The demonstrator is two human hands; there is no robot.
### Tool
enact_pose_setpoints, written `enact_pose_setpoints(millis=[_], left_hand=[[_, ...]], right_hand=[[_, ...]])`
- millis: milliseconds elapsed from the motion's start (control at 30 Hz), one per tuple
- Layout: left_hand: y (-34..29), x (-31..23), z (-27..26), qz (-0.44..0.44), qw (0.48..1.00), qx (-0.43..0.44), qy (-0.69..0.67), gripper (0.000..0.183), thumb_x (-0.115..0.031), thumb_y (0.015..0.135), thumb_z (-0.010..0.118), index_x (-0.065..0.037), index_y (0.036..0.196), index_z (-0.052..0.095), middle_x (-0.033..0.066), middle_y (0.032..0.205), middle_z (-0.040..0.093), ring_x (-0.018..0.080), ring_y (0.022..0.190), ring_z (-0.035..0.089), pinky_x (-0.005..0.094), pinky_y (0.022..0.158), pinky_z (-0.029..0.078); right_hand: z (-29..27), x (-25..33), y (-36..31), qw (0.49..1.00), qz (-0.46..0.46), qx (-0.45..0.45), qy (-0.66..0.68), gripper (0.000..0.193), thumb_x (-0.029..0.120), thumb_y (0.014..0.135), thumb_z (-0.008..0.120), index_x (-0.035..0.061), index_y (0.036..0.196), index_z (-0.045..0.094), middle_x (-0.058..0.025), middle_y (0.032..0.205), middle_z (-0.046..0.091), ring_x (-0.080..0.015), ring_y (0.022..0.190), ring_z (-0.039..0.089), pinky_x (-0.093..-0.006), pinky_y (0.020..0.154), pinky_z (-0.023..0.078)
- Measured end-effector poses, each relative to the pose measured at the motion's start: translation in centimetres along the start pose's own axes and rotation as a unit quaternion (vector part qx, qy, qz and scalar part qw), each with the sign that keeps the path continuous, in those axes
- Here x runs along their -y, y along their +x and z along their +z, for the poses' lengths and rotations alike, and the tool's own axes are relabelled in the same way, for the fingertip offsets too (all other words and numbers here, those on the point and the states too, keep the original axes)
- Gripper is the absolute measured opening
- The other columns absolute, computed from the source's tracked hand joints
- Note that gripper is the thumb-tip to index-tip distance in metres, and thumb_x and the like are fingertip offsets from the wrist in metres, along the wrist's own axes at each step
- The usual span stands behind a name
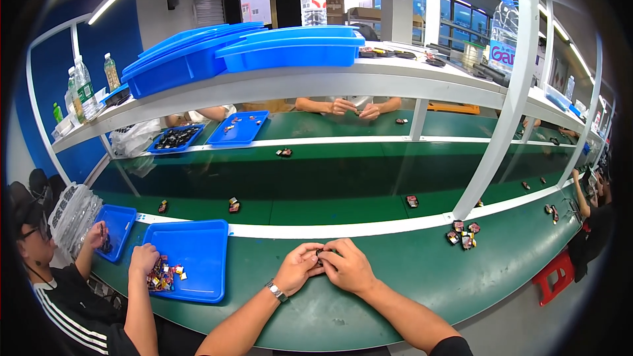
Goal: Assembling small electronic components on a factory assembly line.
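Observation:
Above the green work surface (310, 323), both my hands meet in front of me. My left hand (297, 269), with a metal-band watch on its wrist, pinches a small black part (320, 254). The fingers of my right hand (347, 267) close on the same part from the other side. Fingers cover most of it, so its exact kind does not show. To the right lies a cluster of small black units (464, 235) with reddish and pale patches. A blue tray (217, 250) on the left holds small reddish, yellow and white pieces (165, 275).
A co-worker's hand (143, 258) reaches into the blue tray; a smaller blue tray (125, 217) stands beyond. Loose units (412, 202) lie on the green belt (316, 181) behind a white rail. A white post (494, 138) carries a shelf with blue bins (290, 49) and bottles.

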State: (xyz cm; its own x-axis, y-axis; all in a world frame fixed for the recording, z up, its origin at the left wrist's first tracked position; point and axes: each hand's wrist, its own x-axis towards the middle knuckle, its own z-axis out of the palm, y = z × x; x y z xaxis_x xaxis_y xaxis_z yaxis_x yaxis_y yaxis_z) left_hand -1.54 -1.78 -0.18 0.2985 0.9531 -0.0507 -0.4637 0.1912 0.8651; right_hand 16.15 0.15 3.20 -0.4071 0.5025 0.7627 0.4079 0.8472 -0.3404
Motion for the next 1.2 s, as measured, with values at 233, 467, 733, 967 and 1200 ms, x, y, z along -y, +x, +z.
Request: enact_pose_setpoints(millis=[233, 467, 733, 967, 1200], left_hand=[[0.2, 0.2, -0.1, -0.007, 1.000, -0.003, 0.004, 0.027, -0.006, 0.100, 0.046, -0.001, 0.128, 0.047, 0.0099, 0.121, 0.061, 0.0182, 0.111, 0.060, 0.0356, 0.097, 0.051], [0.3, 0.3, -0.2, -0.013, 1.000, -0.004, 0.006, 0.028, -0.006, 0.101, 0.045, -0.001, 0.128, 0.046, 0.0102, 0.121, 0.060, 0.0187, 0.112, 0.060, 0.0356, 0.097, 0.051], [0.1, 0.3, 0.4, -0.004, 1.000, -0.014, 0.018, 0.027, -0.005, 0.101, 0.045, -0.001, 0.127, 0.047, 0.0099, 0.120, 0.061, 0.0187, 0.112, 0.060, 0.0358, 0.096, 0.052], [0.3, 0.6, 0.2, 0.009, 1.000, -0.024, 0.011, 0.027, -0.006, 0.101, 0.046, -0.001, 0.127, 0.047, 0.0106, 0.119, 0.061, 0.0176, 0.110, 0.061, 0.0352, 0.094, 0.052], [0.5, 0.0, -0.4, 0.017, 0.999, -0.015, -0.031, 0.034, -0.008, 0.100, 0.049, 0.000, 0.132, 0.044, 0.0123, 0.121, 0.061, 0.0201, 0.110, 0.061, 0.0358, 0.094, 0.052]], right_hand=[[0.6, -0.1, -0.6, 0.998, 0.027, 0.023, -0.048, 0.021, 0.002, 0.071, 0.073, 0.0063, 0.091, 0.068, -0.0054, 0.096, 0.060, -0.0242, 0.091, 0.059, -0.0333, 0.074, 0.053], [1.0, -0.1, -0.7, 0.997, 0.016, 0.012, -0.071, 0.018, 0.004, 0.072, 0.073, 0.0066, 0.089, 0.068, -0.0043, 0.093, 0.060, -0.0230, 0.088, 0.059, -0.0333, 0.071, 0.053], [1.4, -0.4, -0.9, 0.993, 0.003, -0.013, -0.115, 0.016, 0.002, 0.071, 0.071, 0.0075, 0.085, 0.067, -0.0038, 0.085, 0.061, -0.0222, 0.081, 0.060, -0.0331, 0.068, 0.053], [0.8, 0.6, -0.5, 0.993, 0.004, 0.002, -0.117, 0.021, 0.007, 0.070, 0.071, 0.0043, 0.091, 0.065, -0.0065, 0.097, 0.061, -0.0227, 0.089, 0.060, -0.0341, 0.076, 0.052], [1.9, -0.7, -0.2, 0.997, 0.047, 0.019, -0.057, 0.035, 0.009, 0.069, 0.078, 0.0052, 0.102, 0.065, -0.0107, 0.109, 0.062, -0.0293, 0.098, 0.061, -0.0376, 0.082, 0.053]])
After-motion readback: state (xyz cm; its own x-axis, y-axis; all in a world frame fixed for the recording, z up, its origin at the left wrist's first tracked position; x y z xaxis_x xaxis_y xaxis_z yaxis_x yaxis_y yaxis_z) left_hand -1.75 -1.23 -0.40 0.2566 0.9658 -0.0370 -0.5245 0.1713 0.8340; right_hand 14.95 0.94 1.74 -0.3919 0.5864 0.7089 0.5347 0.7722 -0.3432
